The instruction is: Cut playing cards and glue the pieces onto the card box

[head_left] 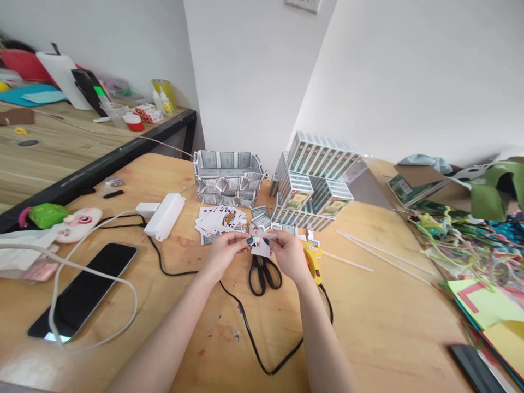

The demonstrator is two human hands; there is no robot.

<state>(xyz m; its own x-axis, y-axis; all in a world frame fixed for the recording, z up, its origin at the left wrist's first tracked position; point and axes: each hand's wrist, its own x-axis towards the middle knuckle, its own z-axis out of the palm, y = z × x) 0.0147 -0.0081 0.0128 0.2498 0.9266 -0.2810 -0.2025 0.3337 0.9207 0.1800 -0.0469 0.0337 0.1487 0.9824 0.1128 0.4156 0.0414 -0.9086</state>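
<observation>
Currently, the left hand (pixel 223 254) and right hand (pixel 290 255) are pinching white paper playing cards (pixel 261 250). These are hovering over black-handled scissors (pixel 256 261), in from the far edge of the light-brown wooden table (pixel 388 322).

Left wall (pixel 143 38): plain, pale grey. Projecting wall section (pixel 245 71): pale grey-white, set between left and right walls; a light-coloured plate (pixel 303 4) is mounted high on it, partly cut off from view. Right wall (pixel 417 76): plain, white, evenly lit. Surface (pixel 376 333): light wood tone, marked by small stains, glossed by reflected light at lower left. Side table (pixel 61 147): wood-grained top, pierced by a round dark hole (pixel 28 143), edged by a black frame (pixel 123 153).
</observation>
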